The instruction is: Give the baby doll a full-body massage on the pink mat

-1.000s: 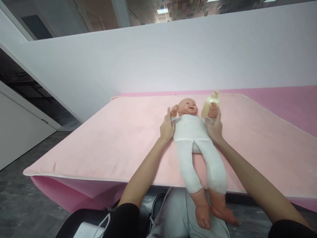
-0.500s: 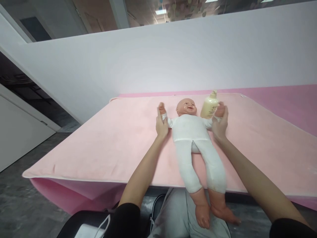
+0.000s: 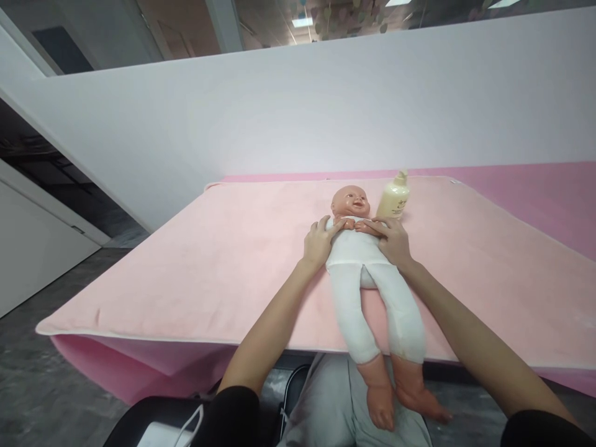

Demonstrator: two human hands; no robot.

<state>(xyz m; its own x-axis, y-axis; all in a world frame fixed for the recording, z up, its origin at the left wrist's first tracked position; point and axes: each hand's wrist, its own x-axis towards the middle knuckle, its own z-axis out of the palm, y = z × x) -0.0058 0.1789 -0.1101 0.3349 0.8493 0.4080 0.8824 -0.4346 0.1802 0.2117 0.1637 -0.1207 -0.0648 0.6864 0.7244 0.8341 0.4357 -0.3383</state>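
A baby doll [image 3: 356, 248] with a white cloth body lies on its back on a pink towel [image 3: 223, 261], its head toward the wall. Its bare feet hang over the table's front edge above my lap. My left hand [image 3: 320, 241] grips the doll's arm on the left, and my right hand [image 3: 393, 241] grips the other. Both doll hands rest folded in on its chest, close together under the chin. My fingers partly hide the doll's forearms. Just behind my right hand stands a pale yellow pump bottle [image 3: 393, 197].
A white wall [image 3: 326, 112] rises behind the table, with a glass strip above it. Pink cloth [image 3: 549, 198] shows at the right and under the towel. A black seat with a white device and cable [image 3: 170, 434] is at the lower left.
My hands have moved inward, bringing the doll's arms from spread out at its sides to folded over its chest. The bottle and the doll's body stay in place.
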